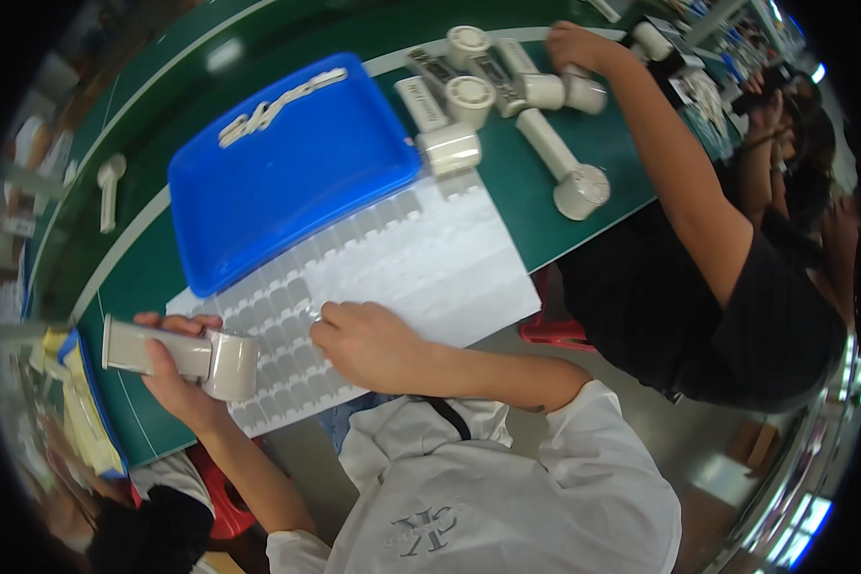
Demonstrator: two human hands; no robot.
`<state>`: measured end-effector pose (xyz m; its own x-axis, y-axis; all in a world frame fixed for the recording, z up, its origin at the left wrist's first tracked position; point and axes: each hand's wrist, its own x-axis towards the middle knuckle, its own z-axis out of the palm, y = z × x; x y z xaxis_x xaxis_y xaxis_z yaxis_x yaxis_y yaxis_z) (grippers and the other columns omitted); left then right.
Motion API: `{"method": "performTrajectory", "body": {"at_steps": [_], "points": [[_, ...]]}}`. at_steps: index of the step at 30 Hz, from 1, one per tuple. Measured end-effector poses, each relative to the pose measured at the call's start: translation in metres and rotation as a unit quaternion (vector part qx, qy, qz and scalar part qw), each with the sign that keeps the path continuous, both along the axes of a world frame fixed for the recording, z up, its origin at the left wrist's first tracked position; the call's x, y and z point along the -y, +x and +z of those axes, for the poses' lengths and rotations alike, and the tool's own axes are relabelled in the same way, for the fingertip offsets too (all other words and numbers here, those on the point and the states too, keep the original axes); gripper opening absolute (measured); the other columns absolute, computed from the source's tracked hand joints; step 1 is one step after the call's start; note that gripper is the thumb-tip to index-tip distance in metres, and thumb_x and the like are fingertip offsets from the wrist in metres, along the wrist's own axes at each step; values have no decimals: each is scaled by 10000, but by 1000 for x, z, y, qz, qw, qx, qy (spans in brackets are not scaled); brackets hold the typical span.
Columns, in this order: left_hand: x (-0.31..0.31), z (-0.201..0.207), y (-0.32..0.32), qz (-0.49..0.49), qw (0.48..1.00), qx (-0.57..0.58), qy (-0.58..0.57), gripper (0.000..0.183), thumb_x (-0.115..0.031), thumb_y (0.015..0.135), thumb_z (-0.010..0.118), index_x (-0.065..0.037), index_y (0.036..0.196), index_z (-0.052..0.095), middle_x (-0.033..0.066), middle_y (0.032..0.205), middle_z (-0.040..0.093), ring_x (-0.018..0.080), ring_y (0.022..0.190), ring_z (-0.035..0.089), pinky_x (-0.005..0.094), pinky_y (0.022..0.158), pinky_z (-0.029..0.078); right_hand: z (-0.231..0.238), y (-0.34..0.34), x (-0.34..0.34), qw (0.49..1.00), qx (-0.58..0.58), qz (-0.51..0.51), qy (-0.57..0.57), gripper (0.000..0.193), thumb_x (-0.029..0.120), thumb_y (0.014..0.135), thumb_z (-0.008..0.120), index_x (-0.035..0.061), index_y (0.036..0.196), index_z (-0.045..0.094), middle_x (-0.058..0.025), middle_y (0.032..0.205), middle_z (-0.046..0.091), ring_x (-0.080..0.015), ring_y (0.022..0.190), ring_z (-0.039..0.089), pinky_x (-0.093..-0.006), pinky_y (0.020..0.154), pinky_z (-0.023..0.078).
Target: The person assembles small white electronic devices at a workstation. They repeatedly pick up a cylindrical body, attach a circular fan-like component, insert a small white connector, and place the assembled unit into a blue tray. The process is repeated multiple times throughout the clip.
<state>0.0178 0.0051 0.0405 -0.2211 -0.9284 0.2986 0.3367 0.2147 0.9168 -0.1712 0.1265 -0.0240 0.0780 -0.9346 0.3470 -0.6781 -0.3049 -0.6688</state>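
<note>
My left hand (174, 368) is wrapped round a white handheld appliance (231, 365) with a cylindrical head and a flat, wide handle, like a small hair dryer. It is held tilted over the left edge of a sheet of stickers (430, 287). The sheet has rows of silver-grey stickers on its left part and along its far edge, and bare white backing on the right. Over the sheet, my right hand (368, 344) has its fingers pinched at the end of the sticker rows. A small pale sticker (315, 312) shows at the fingertips, partly hidden.
A blue tray (292, 177) with white straps (277, 107) lies beyond the sheet. Several similar white appliances (469, 98) lie at the back right, where a co-worker's arm (674, 177) reaches in. Another white appliance (110, 191) is at far left. A yellow stack (78, 402) stands left.
</note>
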Motion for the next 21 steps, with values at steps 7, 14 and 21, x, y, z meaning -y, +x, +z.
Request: {"method": "performTrajectory", "body": {"at_steps": [7,14,21], "points": [[1,6,-33,-39,997,51,-33,388,-319,984,475,-29,1233,410,108,829,563,296,788,624,413,786,488,-6,-2,-9,999,4,-12,-53,171,59,759,570,-4,908,627,-112,866,545,-281,787,567,-408,689,458],[5,13,-45,-41,994,83,-61,446,-365,953,469,-33,1243,404,106,857,548,286,827,606,410,832,472,-2,4,-13,999,26,-28,-13,143,57,759,566,50,893,616,-90,908,552,-265,871,553,-389,746,439],[0,22,-65,-13,995,79,-58,408,-329,935,490,-34,1207,414,105,860,547,297,840,600,439,863,468,6,-24,-21,940,337,44,27,102,48,828,622,57,922,583,-81,1000,510,-249,902,550,-369,776,448]]}}
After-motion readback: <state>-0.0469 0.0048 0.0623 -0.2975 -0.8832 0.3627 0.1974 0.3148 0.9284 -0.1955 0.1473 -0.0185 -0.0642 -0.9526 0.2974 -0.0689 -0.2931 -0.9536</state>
